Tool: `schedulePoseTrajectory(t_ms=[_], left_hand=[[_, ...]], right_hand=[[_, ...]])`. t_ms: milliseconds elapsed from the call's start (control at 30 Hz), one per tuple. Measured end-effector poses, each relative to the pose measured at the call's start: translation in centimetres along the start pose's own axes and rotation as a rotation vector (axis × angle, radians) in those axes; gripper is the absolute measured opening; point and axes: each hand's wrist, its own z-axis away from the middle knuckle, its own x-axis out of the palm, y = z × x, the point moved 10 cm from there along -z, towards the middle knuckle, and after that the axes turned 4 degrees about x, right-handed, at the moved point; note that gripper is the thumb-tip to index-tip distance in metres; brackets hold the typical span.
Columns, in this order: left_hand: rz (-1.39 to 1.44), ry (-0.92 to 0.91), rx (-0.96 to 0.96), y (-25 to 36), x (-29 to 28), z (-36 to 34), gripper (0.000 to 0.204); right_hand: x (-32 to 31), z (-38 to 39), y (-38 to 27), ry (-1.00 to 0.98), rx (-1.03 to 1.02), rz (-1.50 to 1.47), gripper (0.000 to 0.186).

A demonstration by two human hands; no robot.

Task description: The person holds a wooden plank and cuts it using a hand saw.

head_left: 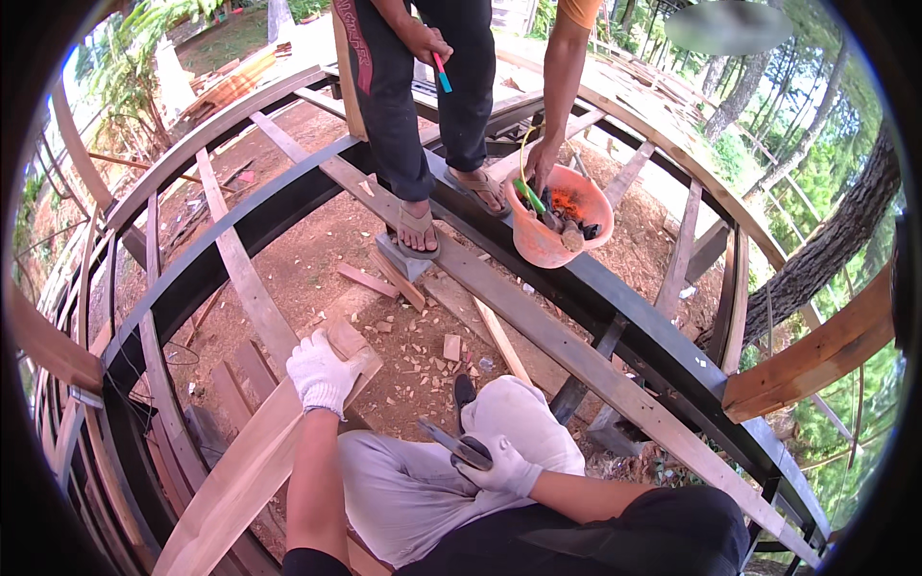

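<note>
My left hand (322, 372), in a white knit glove, grips the upper end of a wide pale wooden plank (235, 470). The plank slants from the lower left toward a notched or cut end (353, 348) beside my fingers. In front of my lap, my right hand (501, 468), gloved too, is closed round the black handle of a flat-bladed metal tool (442, 438). Its blade points up and left, apart from the plank; its exact kind is not clear. My knees in light trousers (413, 480) are bent beneath both hands.
A person in sandals stands on a beam (538, 336) ahead, one hand (425, 40) holding a red and teal stick-like item (442, 72), the other reaching into an orange bucket (543, 240) of tools. Dark curved beams (240, 206) and wooden joists cross over dirt with wood chips.
</note>
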Motion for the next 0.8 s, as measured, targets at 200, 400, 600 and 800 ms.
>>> schedulePoseTrajectory(t_ms=[200, 400, 600, 800], left_hand=[[0.044, 0.104, 0.041, -0.6, -0.4, -0.4, 0.086], [0.037, 0.107, -0.020, -2.9, -1.4, -0.1, 0.083], [0.023, 0.060, -0.013, -2.7, -1.2, -0.5, 0.080], [0.136, 0.221, 0.055, -1.6, 0.2, -0.3, 0.054]], right_hand=[[5.7, -14.1, -0.4, 0.087, -0.079, -0.033, 0.028], [0.8, -0.5, 0.3, -0.054, 0.012, 0.079, 0.028], [3.5, -7.3, -0.5, 0.052, -0.114, 0.089, 0.027], [6.5, -13.2, 5.0, 0.224, -0.130, 0.155, 0.064]])
